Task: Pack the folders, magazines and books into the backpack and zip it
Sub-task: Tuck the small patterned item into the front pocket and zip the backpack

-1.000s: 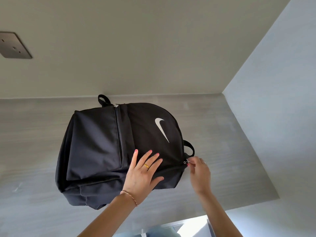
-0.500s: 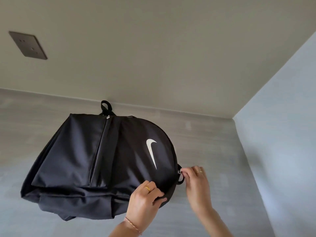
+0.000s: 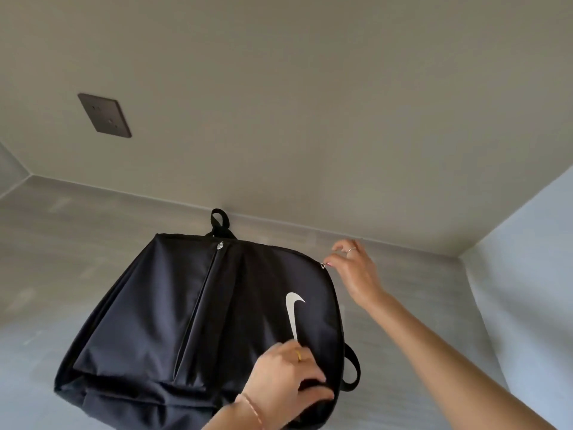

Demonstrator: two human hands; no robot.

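While the backpack (image 3: 198, 321) lies flat on the grey table (image 3: 412, 305), front panel up, its long axis is seen to run from the lower left to the upper right, with the rounded top end turned toward the right and the flat bottom end toward the near left. A white swoosh (image 3: 293, 315) is printed on the top part of the panel, and a pocket zip (image 3: 214, 274) runs across the front, its small pull at the far side. A carry loop (image 3: 219, 223) sticks out at the far edge, just short of the wall (image 3: 279, 103), and a strap (image 3: 352, 372) curls out at the near right. The main zip pull (image 3: 324, 265) sits on the curved top edge and is pinched between thumb and forefinger of the right hand (image 3: 353, 271), the other fingers being loosely spread. The left hand (image 3: 285, 383) is closed on the fabric at the near right edge, thumb underneath. What is inside the backpack cannot be seen. A dark socket plate (image 3: 104, 115) is set in the wall.
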